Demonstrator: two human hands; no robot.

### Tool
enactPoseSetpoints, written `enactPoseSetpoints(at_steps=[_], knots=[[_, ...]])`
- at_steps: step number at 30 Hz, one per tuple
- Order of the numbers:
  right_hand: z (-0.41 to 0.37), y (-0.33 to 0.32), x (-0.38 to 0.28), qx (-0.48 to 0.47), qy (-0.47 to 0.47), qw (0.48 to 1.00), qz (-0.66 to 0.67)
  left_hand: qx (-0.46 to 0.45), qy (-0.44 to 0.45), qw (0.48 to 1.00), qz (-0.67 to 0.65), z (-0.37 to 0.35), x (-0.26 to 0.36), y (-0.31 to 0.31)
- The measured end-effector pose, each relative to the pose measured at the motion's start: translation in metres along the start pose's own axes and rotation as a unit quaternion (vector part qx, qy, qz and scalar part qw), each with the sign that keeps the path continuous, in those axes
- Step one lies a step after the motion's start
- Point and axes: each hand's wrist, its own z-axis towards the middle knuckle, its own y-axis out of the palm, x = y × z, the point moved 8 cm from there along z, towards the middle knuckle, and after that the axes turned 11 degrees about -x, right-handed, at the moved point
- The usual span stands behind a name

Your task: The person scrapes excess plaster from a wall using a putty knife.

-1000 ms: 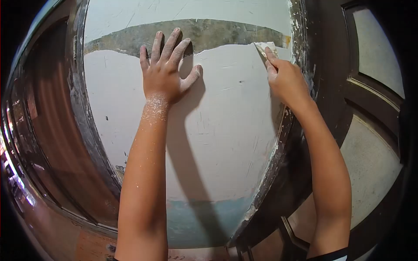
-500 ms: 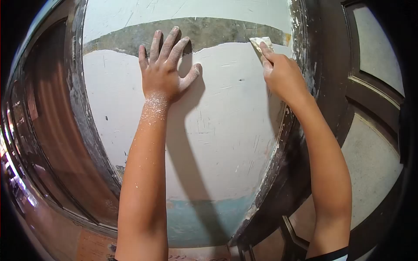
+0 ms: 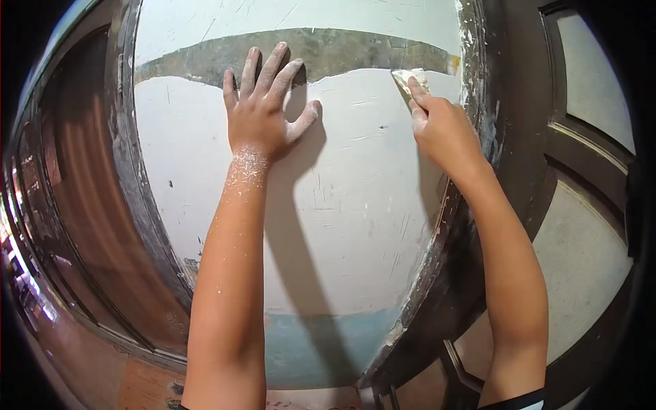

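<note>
My left hand (image 3: 260,109) lies spread against the wall (image 3: 348,184), its fingertips over a bare grey band (image 3: 342,51) and its palm on the white coating below. White dust covers its fingers and wrist. To the right, my right hand (image 3: 441,123) is closed around a scraper (image 3: 412,80) caked with whitish material; its handle is hidden in my grip. The scraper's edge meets the wall at the band's lower border, where the white layer has a ragged edge.
Dark, paint-flecked wooden trim (image 3: 471,61) runs down the wall's right side, beside a panelled door (image 3: 540,82). Another worn frame (image 3: 126,123) borders the left, next to a brown curtain-like surface (image 3: 85,157). Low on the wall is a blue-green strip (image 3: 301,348).
The scraper in my right hand has moved slightly down and left against the wall. My left hand keeps its place, and the whole view has shifted a little.
</note>
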Motion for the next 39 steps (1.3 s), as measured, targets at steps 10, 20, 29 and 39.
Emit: enactPoseSetpoints(at_steps=[10, 20, 29, 39], knots=[[0.003, 0.004, 0.0, -0.015, 0.006, 1.0, -0.003, -0.003, -0.002, 1.0, -0.005, -0.001, 0.0, 0.0], [-0.008, 0.0, -0.008, 0.026, 0.004, 1.0, -0.011, -0.004, -0.008, 1.0, -0.008, 0.0, -0.001, -0.001], [-0.002, 0.002, -0.009, 0.005, 0.009, 0.998, -0.055, 0.001, -0.003, 1.0, -0.009, 0.0, -0.003, -0.001], [0.004, -0.005, -0.015, 0.02, -0.014, 1.0, -0.001, -0.043, 0.032, 0.999, 0.01, -0.007, -0.008, 0.001]])
